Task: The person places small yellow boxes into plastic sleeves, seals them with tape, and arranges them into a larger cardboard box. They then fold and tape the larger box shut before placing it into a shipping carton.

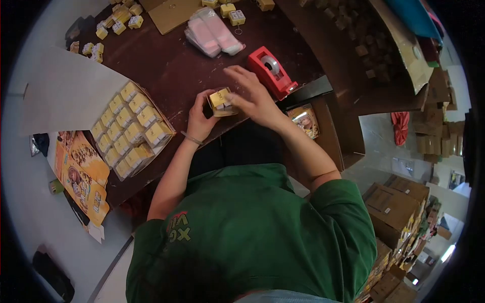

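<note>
My left hand (200,120) is closed around a small yellow-and-white block in clear wrapping (220,100), held near the table's front edge. My right hand (256,103) is just to the right of it, fingers stretched out and apart, the thumb reaching over the block's right side. To the left lies an open display box (172,132) with rows of similar yellow-and-white blocks (134,131). Beyond my right hand stands a red tape dispenser (277,80) with a clear roll in it.
A stack of pinkish plastic sleeves (211,33) lies further back on the dark table (166,65). Loose yellow blocks (118,20) and a cardboard piece (164,15) are along the far side. A large carton (404,45) of small pieces stands right; printed orange cardboard (83,182) hangs left.
</note>
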The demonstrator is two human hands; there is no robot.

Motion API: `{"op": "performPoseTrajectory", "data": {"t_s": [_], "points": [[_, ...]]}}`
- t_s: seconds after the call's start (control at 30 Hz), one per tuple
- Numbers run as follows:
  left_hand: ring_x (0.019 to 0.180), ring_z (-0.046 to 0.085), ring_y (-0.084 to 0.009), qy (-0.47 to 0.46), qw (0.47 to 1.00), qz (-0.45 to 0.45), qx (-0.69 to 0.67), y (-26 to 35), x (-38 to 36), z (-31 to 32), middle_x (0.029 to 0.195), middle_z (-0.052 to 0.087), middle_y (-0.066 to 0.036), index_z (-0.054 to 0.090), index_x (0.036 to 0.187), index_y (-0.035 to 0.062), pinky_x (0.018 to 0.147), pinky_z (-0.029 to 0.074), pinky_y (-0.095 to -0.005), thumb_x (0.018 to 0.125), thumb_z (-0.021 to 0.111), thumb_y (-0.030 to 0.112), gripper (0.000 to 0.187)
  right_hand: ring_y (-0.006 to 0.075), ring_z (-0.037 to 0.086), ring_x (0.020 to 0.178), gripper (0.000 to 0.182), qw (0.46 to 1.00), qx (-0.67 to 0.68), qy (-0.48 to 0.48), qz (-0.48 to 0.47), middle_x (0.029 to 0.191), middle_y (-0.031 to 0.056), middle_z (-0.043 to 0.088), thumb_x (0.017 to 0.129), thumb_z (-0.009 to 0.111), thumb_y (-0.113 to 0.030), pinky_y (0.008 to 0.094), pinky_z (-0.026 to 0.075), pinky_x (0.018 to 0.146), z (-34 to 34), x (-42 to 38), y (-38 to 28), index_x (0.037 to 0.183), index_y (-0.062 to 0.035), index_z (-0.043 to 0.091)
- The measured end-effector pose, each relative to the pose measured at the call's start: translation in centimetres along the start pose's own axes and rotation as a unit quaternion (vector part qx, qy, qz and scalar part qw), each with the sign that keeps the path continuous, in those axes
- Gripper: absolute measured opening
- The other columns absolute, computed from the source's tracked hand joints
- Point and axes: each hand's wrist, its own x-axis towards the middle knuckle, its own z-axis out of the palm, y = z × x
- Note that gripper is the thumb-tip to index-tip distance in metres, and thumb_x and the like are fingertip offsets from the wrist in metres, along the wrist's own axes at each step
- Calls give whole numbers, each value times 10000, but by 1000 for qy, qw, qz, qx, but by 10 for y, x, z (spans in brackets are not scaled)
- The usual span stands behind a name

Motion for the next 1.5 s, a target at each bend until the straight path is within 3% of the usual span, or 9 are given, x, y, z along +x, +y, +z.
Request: {"op": "performPoseTrajectory", "data": {"t_s": [0.1, 0.23, 0.33, 0.5, 0.6, 0.83, 1.03, 1.2, 1.5], "points": [[1187, 569, -212, 8, 1000, -2, 8, -6, 0, 0, 1237, 595, -111, 482, 1295, 44, 1012, 441, -341, 764, 735, 9, 589, 187, 550, 1135, 365, 968, 190, -15, 163, 1223, 95, 547, 948, 626, -176, 303, 447, 959, 8, -2, 17, 1283, -32, 605], [1190, 565, -211, -8, 999, 21, -25, 10, -10, -6, 1254, 596, -117, 490, 1312, 36, 1013, 434, -340, 833, 704, 89, 527, 113, 562, 967, 252, 978, 126, -6, 167, 1070, 55, 581, 932, 655, -168, 247, 458, 843, 33, -2, 22, 1145, -40, 692], [1172, 561, -185, -35, 932, -75, -353, 24, -3, -21, 1276, 583, -112, 496, 1325, 14, 1003, 434, -326, 908, 643, 142, 460, 66, 501, 764, 265, 979, 152, 29, 134, 968, 25, 554, 873, 706, -144, 217, 448, 689, 44, -6, 20, 1118, -45, 701], [1093, 588, -138, -38, 970, -111, -211, 29, 14, -11, 1231, 617, -70, 547, 1287, 13, 964, 462, -288, 944, 595, 161, 376, 267, 638, 1023, 339, 985, 10, 174, 0, 1172, 155, 622, 868, 632, 30, 332, 512, 865, 32, -39, -5, 1201, -32, 643], [1090, 593, -141, -53, 975, -93, -194, 26, 11, -14, 1204, 634, -62, 589, 1240, 23, 963, 465, -282, 932, 592, 131, 327, 303, 647, 930, 412, 979, -60, 69, -182, 1065, 130, 654, 791, 682, 53, 373, 529, 823, 34, -49, -24, 1192, -32, 638], [956, 606, -88, -36, 968, -67, -240, 12, 11, -12, 1061, 659, -17, 616, 1180, 27, 833, 504, -246, 921, 616, 102, 269, 298, 622, 910, 388, 1000, 17, 21, 4, 1005, 122, 651, 810, 707, -20, 369, 510, 785, 32, -2, -12, 1192, -58, 644], [880, 574, -70, -39, 973, -62, -218, 11, 9, -10, 988, 622, 14, 572, 1251, 12, 787, 487, -227, 931, 622, 109, 337, 262, 581, 971, 227, 997, -63, -47, -8, 1009, 113, 629, 816, 734, -81, 337, 507, 805, 19, 8, -13, 1042, -64, 724], [1194, 525, -157, 30, 949, -77, -303, 8, -2, 1, 1270, 569, -76, 486, 1364, 28, 1041, 385, -310, 910, 673, 291, 557, 239, 593, 935, 188, 997, -73, 20, 17, 972, 100, 633, 813, 736, -70, 320, 509, 778, 30, 5, -9, 1000, -48, 726], [1116, 599, -218, -78, 997, 12, -3, 18, -14, -6, 1171, 622, -113, 495, 1284, 66, 980, 448, -350, 748, 793, 139, 618, 241, 604, 930, 167, 995, 0, -36, 98, 1006, 105, 640, 824, 729, -95, 346, 499, 792, 20, 6, -10, 981, -38, 722]]}}
